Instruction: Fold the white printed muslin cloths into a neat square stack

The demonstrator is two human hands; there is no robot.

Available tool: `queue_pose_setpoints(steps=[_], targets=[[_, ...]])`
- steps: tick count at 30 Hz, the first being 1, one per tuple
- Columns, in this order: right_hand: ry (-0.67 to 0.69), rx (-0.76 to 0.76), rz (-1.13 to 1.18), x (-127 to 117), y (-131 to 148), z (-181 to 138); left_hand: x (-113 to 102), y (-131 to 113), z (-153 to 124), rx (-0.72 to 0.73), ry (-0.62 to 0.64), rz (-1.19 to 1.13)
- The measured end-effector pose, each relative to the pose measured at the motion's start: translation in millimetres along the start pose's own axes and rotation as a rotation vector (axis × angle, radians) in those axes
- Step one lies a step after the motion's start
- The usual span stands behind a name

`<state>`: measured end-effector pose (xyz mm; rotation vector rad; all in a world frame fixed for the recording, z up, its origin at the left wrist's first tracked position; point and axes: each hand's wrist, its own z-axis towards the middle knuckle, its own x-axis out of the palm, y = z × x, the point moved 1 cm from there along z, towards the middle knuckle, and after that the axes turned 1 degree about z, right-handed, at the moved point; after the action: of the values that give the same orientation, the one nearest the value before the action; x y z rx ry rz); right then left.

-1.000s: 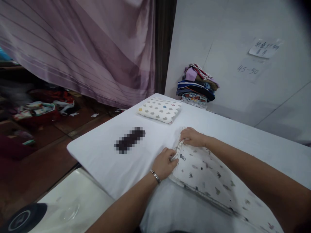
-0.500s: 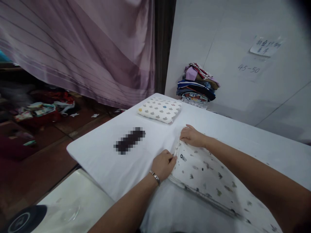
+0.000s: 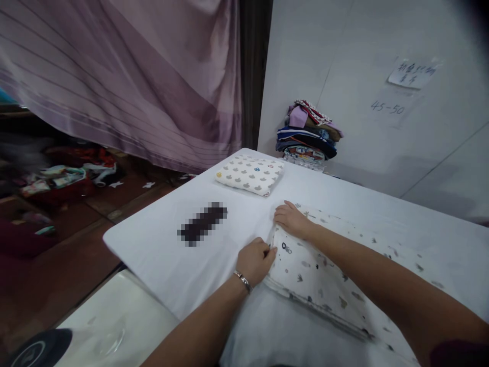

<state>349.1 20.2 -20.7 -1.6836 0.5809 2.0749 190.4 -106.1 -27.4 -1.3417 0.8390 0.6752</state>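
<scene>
A white cloth with small dark prints [image 3: 324, 278] lies on the white table [image 3: 160, 244] in front of me. My left hand [image 3: 255, 260], a bracelet on its wrist, pinches the cloth's near left corner with closed fingers. My right hand [image 3: 291, 219] rests curled on the far left corner of the same cloth, gripping its edge. More of the printed cloth spreads out to the right behind my right arm.
A folded white cloth with grey prints [image 3: 250, 173] lies at the table's far corner. A stack of folded coloured clothes [image 3: 308, 135] leans against the white wall. A dark pixelated patch [image 3: 202, 223] sits on the table. A mauve curtain [image 3: 133, 76] hangs left; clutter covers the floor.
Both hands have shifted slightly left and forward with the cloth's edge. The printed cloth now lies spread further to the right across the table.
</scene>
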Motion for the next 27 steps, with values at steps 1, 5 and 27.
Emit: queue_pose_setpoints(steps=[1, 5, 27], targets=[[-0.029, 0.031, 0.014, 1, 0, -2, 0, 0, 0, -0.002, -0.002, -0.004], [-0.156, 0.251, 0.064, -3, -10, -17, 0, 1, 0, -0.011, -0.008, -0.016], [0.015, 0.614, 0.211, -32, -1, -143, -4, 10, 24, -0.173, 0.096, -0.04]])
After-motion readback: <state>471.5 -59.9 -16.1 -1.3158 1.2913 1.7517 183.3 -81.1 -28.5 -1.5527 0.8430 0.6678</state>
